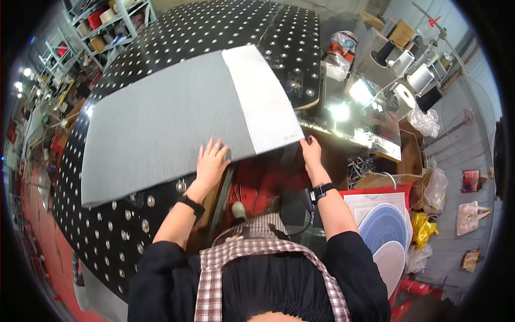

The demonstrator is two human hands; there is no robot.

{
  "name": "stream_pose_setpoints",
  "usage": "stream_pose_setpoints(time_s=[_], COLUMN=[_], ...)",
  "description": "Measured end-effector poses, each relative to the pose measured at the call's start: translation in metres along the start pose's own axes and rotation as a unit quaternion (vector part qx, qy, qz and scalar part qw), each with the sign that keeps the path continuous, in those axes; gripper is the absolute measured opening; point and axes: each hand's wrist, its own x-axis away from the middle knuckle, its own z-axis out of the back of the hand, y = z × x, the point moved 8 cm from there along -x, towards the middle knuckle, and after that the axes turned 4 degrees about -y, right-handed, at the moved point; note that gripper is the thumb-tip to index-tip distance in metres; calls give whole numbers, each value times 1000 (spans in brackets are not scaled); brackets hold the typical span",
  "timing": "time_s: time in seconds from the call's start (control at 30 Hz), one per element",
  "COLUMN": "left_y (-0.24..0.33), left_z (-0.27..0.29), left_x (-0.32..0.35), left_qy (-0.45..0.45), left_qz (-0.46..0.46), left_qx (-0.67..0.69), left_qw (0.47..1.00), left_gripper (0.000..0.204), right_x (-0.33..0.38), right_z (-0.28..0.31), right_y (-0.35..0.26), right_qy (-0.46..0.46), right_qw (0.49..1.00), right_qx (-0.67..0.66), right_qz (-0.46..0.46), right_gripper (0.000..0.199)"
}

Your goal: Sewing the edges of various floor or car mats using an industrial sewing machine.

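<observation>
left hand (210, 162) lies flat, fingers spread, on grey fabric panel (166, 121); right hand (310, 152) pinches its corner.

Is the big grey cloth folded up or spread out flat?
Spread out flat: the grey cloth lies smooth across the black table, both hands at its near edge.

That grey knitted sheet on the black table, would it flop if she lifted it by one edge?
Probably. The grey knitted sheet looks thin and lies flat on the black table, so it likely drapes. Its ball studs probably let it slide easily under the left hand.
</observation>
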Motion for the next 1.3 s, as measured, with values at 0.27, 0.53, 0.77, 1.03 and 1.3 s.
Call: stream_pose_setpoints(time_s=[0.27, 0.53, 0.77, 1.03, 1.3], left_y=[-17, -101, -96, -52, -45], left_z=[-21, 111, 322, 65, -42], left_x=[-17, -77, -63, -158, -90], left_qy=[-72, 10, 503, 74, -13], left_qz=[-107, 33, 98, 109, 343], left_qx=[-46, 75, -54, 27, 47], left_qw=[991, 997, 857, 991, 938], left_gripper=[54, 40, 31, 38, 43], right_x=[-48, -37, -14, -61, -118], right_z=[-7, -10, -12, -16, -38], right_y=[-2, -44, -45, -33, -74], right_qy=[-2, -118, -294, -589, -450], right_qw=[999, 988, 934, 793, 816], right_qx=[52, -66, -98, 23, 167], right_qz=[-16, -78, -179, -153, 323], right_gripper=[28, 9, 12, 27, 41])
